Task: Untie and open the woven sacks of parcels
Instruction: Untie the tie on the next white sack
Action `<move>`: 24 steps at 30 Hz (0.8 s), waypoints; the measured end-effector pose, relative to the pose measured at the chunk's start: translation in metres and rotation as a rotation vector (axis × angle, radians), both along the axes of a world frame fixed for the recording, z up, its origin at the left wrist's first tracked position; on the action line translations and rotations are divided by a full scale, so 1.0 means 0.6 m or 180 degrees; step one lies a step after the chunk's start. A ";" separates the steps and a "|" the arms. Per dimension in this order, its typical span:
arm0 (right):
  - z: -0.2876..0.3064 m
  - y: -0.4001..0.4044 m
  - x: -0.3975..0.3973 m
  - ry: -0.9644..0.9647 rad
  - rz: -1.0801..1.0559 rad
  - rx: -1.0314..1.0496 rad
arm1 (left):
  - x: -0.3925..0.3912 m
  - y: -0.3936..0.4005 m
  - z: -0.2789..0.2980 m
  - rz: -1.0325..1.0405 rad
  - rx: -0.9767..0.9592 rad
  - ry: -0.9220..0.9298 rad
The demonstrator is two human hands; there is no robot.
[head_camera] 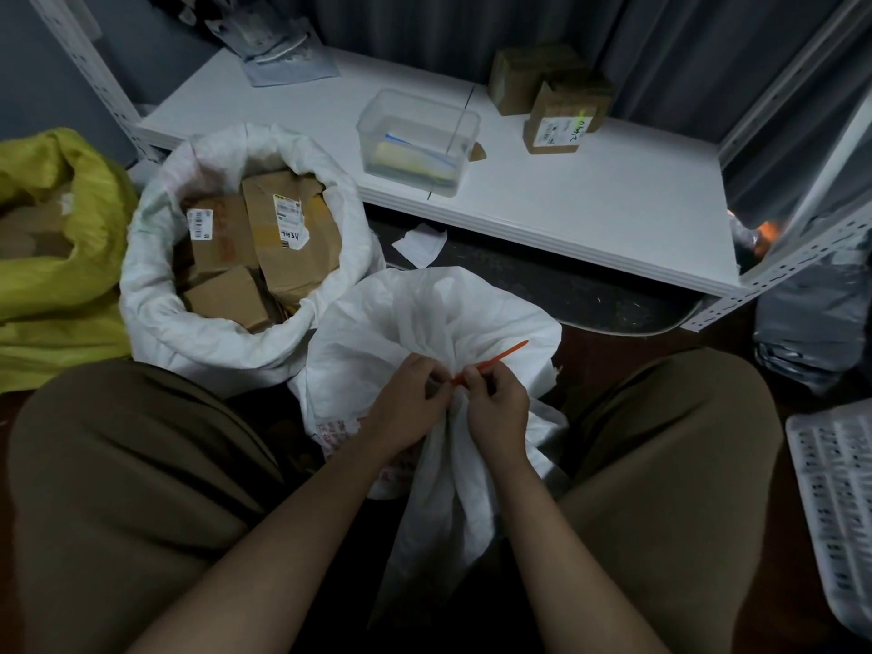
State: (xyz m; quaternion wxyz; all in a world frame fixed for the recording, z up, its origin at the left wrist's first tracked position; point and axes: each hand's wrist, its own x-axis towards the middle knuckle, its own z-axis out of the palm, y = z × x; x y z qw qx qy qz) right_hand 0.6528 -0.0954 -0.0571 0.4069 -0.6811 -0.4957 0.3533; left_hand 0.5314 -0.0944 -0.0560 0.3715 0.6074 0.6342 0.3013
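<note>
- White shelf board (566, 200) — carries a clear plastic tub (417, 141) and cardboard boxes (549, 94).
- Open white woven sack (165, 285) at left, full of parcels (264, 238).
- Tied white woven sack (424, 323) between the knees, neck gathered.
- Left hand (408, 401) pinches the neck at the tie.
- Right hand (495, 403) — fingers curled, gripping the orange cable tie (495, 358).

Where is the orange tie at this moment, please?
Low centre in the head view: the orange tie cinches the white sack's neck, pinched between both hands.
</note>
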 end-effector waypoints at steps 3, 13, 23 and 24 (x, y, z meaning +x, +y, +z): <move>-0.003 0.001 0.001 0.0034 -0.0005 0.0034 | 0.002 0.003 0.000 0.0060 -0.0063 -0.0114; -0.006 0.000 0.002 0.0061 0.0028 0.0144 | -0.004 0.010 -0.007 0.0125 -0.0185 -0.0340; -0.004 0.000 0.004 0.0055 0.0005 0.0160 | 0.000 0.018 -0.008 0.0148 -0.0342 -0.0464; -0.004 0.000 0.005 0.0058 0.0004 0.0154 | 0.001 0.019 -0.008 0.0144 -0.0348 -0.0453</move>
